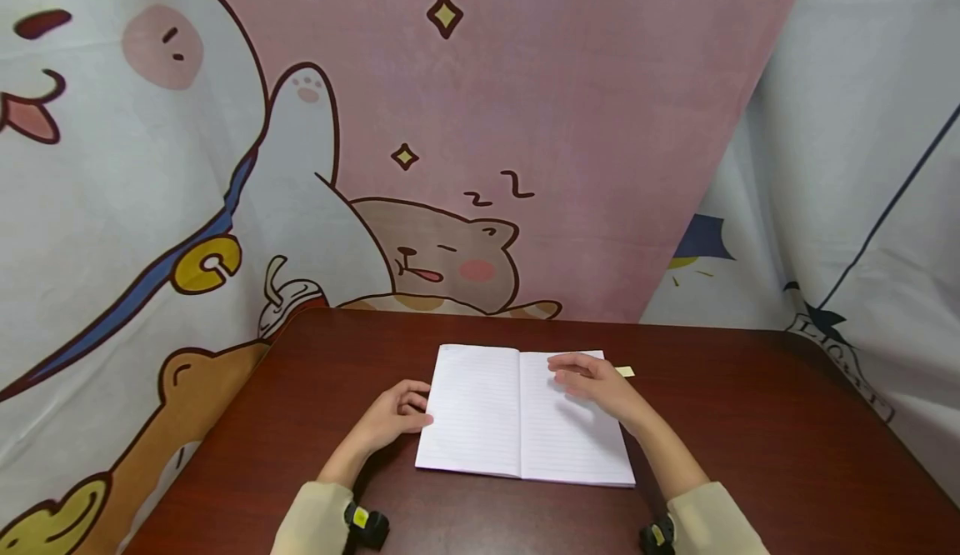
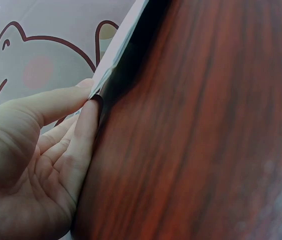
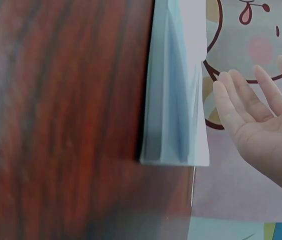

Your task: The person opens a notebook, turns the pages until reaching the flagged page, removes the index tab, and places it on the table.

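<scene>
An open notebook (image 1: pixel 480 422) with lined, unwritten pages lies on the dark red-brown table (image 1: pixel 750 422). My left hand (image 1: pixel 386 417) pinches its left edge; in the left wrist view the thumb lies on top of the notebook's edge (image 2: pixel 118 47) and a finger is beneath it. Over the upper part of the right page is my right hand (image 1: pixel 600 384), holding nothing. The right wrist view shows that hand (image 3: pixel 266 120) with fingers extended and spread, apart from the notebook (image 3: pixel 173 100), whose page stack is seen edge-on.
A small pale yellow paper tab (image 1: pixel 625 371) shows beside the notebook's upper right edge, partly hidden. Behind the table hangs a pink and white cartoon curtain (image 1: pixel 600 122), with more white cloth (image 1: pixel 862 163) at the right. Each wrist wears a black camera (image 1: pixel 367 526).
</scene>
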{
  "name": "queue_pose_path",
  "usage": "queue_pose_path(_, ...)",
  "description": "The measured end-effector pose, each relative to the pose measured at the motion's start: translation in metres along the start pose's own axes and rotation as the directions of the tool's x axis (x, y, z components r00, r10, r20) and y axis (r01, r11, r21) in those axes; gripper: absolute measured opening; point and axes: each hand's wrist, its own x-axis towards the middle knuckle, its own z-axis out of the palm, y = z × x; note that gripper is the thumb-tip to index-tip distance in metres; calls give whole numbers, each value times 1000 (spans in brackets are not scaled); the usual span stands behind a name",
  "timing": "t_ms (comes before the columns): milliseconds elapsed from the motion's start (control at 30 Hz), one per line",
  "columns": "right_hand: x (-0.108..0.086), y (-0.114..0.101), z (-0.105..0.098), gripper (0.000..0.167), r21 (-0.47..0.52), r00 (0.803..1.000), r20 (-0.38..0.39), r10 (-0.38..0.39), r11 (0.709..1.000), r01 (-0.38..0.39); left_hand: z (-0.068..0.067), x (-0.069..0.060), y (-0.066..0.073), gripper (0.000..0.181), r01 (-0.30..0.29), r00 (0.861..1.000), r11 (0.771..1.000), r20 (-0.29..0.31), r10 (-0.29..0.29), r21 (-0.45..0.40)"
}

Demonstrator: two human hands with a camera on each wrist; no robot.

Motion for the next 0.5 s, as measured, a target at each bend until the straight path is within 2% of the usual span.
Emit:
queue_pose_path(233,1,7,-12,42,-32,992,-125,-12,999,8,0,0,1,52,15,1000,1000,-8,-15,5)
queue_pose_path(400,0,13,-19,41,-34,974,-226,-2,999,-6,0,-1,3,52,14,1000,1000,-18,-13,28)
queue_pose_path(500,-2,14,-21,41,-42,959,-283,32,998,-45,1,-1,3,52,13,1000,999,-22,-13,37)
